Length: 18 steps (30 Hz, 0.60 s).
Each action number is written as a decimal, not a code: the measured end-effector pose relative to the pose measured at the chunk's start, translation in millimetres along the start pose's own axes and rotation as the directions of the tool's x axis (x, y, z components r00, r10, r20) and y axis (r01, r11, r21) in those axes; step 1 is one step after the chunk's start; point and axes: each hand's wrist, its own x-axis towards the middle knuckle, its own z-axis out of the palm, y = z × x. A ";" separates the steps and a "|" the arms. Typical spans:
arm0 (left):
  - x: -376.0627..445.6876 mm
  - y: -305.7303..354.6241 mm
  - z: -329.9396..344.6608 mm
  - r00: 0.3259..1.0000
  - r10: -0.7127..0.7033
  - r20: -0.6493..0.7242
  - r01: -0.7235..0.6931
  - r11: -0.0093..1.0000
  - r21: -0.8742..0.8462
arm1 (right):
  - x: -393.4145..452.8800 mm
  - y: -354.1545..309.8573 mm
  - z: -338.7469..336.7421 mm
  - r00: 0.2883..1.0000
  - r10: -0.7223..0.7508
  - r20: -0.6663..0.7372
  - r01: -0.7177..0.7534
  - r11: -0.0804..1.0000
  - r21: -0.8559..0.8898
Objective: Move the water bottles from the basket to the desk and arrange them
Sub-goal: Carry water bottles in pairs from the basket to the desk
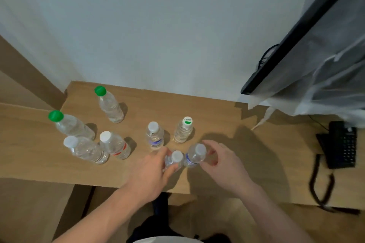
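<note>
Several clear water bottles stand on the wooden desk (217,116). My left hand (152,169) grips a small white-capped bottle (174,159) near the front edge. Touching it on the right stands another small blue-labelled bottle (195,155), and my right hand (223,162) curls round it from the right. Behind them stand a blue-labelled bottle (154,135) and a bottle with a green-and-white cap (184,130). At the left are two green-capped bottles (109,104) (71,124) and two larger white-capped bottles (86,149) (115,145). The basket is out of view.
A black monitor (296,33) hangs tilted at the upper right with clear plastic sheeting (335,69) draped beside it. A black desk phone (342,144) with a coiled cord (321,181) sits at the desk's right end. A white wall rises behind the desk.
</note>
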 end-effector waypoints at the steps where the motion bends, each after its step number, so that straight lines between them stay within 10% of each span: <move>1: -1.3 1.6 -5.4 1.000 0.010 0.005 -0.010 0.999 0.039 | -8.0 0.3 -1.9 1.000 0.018 -0.018 -0.017 1.000 0.016; 18: -69.5 183.6 -24.8 0.861 0.504 -0.064 -0.498 0.862 0.095 | -273.2 130.4 -66.2 0.904 0.157 -0.397 -0.112 0.984 0.135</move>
